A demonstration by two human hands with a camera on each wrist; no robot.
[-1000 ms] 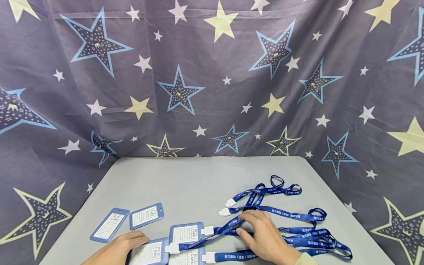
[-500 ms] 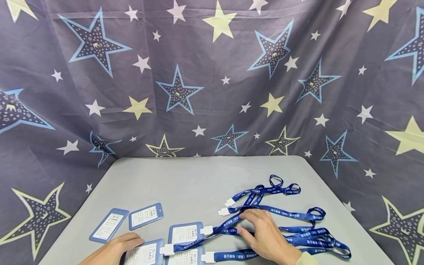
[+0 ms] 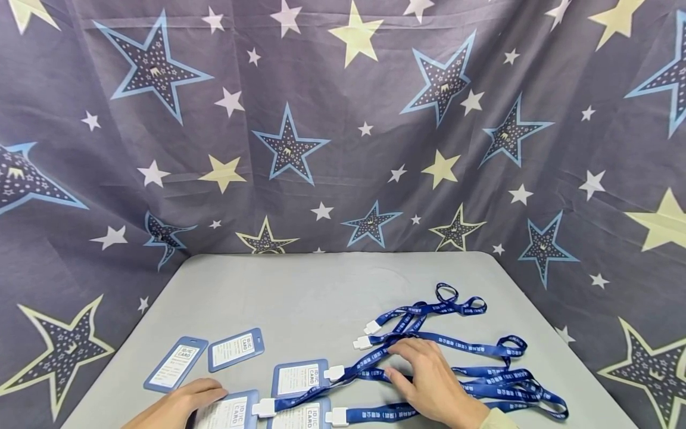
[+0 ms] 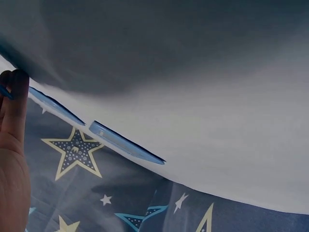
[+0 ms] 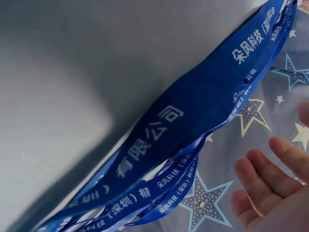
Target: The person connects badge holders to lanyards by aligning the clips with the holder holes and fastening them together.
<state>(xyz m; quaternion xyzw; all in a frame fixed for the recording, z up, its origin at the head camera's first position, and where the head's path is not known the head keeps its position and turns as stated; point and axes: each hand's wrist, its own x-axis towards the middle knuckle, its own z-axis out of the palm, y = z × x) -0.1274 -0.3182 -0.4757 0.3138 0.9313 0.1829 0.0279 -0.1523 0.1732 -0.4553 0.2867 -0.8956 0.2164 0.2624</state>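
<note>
My left hand (image 3: pixel 179 405) pinches the left edge of a blue-framed ID badge holder (image 3: pixel 227 412) at the table's near side; the thumb is hidden. In the left wrist view, a sliver of blue shows between the fingers of the left hand (image 4: pixel 14 140). A white clip (image 3: pixel 264 408) joins this holder to a blue lanyard (image 3: pixel 321 390), which runs up to the right hand. My right hand (image 3: pixel 434 384) lies over the straps with fingers slightly bent. The right wrist view shows that hand (image 5: pixel 270 188) with loose fingers apart from the printed lanyard (image 5: pixel 193 101).
Two badge holders (image 3: pixel 175 364) without lanyards lie at the left. Two more, an upper one (image 3: pixel 298 378) and a lower one (image 3: pixel 300 416), are clipped to lanyards. Loose lanyards (image 3: pixel 439 308) with white clips lie at the right. A starry curtain (image 3: pixel 343 119) surrounds the table (image 3: pixel 321 286).
My left hand has drawn the badge holder left and slightly nearer, its clip and lanyard end following. The right hand has stayed nearly in place.
</note>
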